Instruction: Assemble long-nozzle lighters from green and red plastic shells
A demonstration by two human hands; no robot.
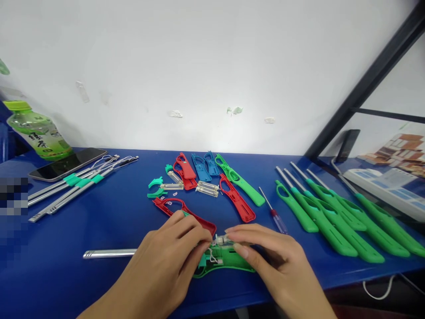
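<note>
An open green lighter shell (232, 260) lies near the table's front edge, with white wires and a teal part inside. My right hand (275, 257) pinches a clear fuel tank (224, 241) just above the shell. The fingers of my left hand (175, 257) are pressed together at the tank's left end, and what they grip there is too small to name. A metal tube (109, 253) sticks out to the left from under my left hand. Behind my hands rests a red half shell (202, 221), partly covered by my left fingers.
Assembled green lighters (332, 226) lie at the right, beside a screwdriver (277, 217). Red, blue and green shells and clear tanks (207, 189) are spread mid-table. Taped metal tubes (76, 186), a phone (66, 165) and a bottle (40, 135) occupy the left.
</note>
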